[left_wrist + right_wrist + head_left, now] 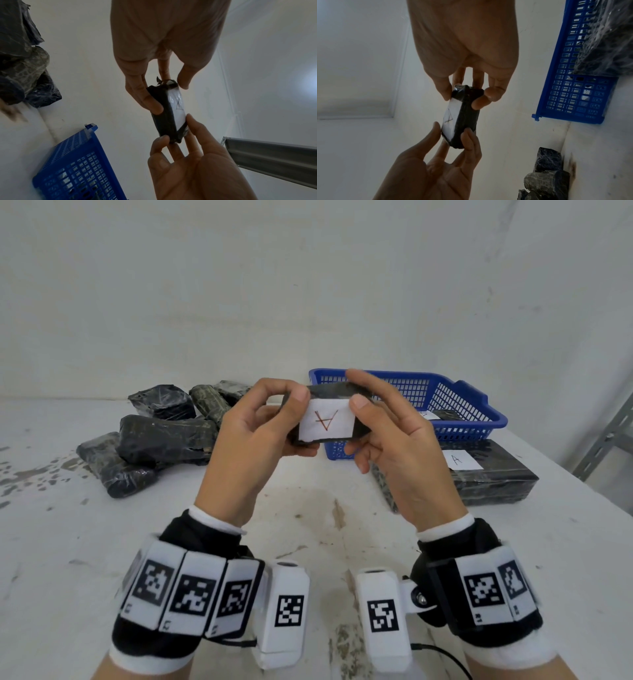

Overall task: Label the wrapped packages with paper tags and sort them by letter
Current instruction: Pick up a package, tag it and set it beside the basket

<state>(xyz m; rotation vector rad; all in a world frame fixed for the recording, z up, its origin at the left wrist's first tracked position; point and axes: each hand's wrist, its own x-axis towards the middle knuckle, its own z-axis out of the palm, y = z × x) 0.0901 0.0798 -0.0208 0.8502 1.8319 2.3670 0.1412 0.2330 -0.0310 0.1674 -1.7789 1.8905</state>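
Note:
I hold a small black wrapped package (330,389) above the table with both hands. A white paper tag (327,422) with a red letter A, upside down to me, lies on its upper face. My left hand (294,422) pinches the left end, thumb on top at the tag's corner and fingers beneath. My right hand (359,426) pinches the right end the same way. In the left wrist view the package (163,119) and tag (177,108) hang between the two hands. The right wrist view shows the package (468,115) and tag (452,115) edge-on.
A blue plastic basket (455,433) stands behind my right hand with a tagged dark package (447,415) inside. In front of it lies a large black package (496,484) tagged A. A pile of untagged black packages (157,436) sits at the left. A metal shelf frame (609,436) stands at the right.

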